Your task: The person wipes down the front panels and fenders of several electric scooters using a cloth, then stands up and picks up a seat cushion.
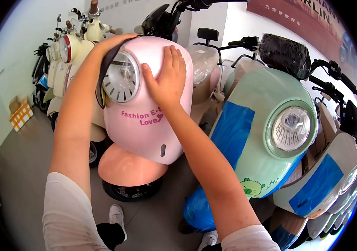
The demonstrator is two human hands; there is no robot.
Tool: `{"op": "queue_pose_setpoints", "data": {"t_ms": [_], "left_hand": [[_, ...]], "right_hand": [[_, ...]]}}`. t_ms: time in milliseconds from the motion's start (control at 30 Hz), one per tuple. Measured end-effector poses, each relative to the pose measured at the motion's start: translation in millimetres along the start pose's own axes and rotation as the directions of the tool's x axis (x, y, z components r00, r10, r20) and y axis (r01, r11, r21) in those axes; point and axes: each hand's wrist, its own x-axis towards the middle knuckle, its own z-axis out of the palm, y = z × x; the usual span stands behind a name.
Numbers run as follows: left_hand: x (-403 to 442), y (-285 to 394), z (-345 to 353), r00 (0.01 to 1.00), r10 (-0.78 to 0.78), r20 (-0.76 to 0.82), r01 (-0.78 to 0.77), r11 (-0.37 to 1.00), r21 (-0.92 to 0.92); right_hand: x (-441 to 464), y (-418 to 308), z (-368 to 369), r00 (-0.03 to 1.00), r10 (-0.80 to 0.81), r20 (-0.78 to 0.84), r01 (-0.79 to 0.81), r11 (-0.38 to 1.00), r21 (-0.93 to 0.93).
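My right hand (168, 79) lies flat on the upper front panel of a pink scooter (149, 138), fingers stretched and thumb out to the side, with nothing in it. At the top left edge of that panel is my left hand (119, 41), its fingers closed over the upper end of a dark cloth (104, 77). The cloth hangs along the left side of the round headlight (122, 79), with a bit of yellow showing low on it. My left forearm hides part of the cloth. Pink lettering runs across the panel, above a peach-coloured front fender (132, 165).
Close on the right stands a green scooter (266, 92) with blue film on it. A pale scooter (329, 184) is beyond it. Cream scooters (71, 62) line the left side. An orange-and-white box (21, 115) sits by the wall. Handlebars (174, 14) rise behind the pink panel.
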Motion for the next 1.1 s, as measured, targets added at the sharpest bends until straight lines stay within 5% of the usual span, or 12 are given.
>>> {"op": "queue_pose_setpoints", "data": {"t_ms": [300,700,1100], "left_hand": [[-8.0,-73.8,-12.5,0.986,0.149,-0.075,-0.163,0.954,-0.252],[-27.1,-207.9,0.5,0.946,0.036,-0.321,-0.22,0.8,-0.558],[-57.1,-298.4,21.6,0.928,-0.077,-0.364,-0.201,0.719,-0.665]], "right_hand": [[-0.3,1.5,1.7,1.0,-0.008,-0.02,0.009,1.0,0.006],[-0.9,2.6,5.9,0.999,-0.036,-0.027,0.035,0.999,-0.027],[-2.4,7.0,12.5,0.995,-0.071,-0.071,0.069,0.997,-0.032]]}}
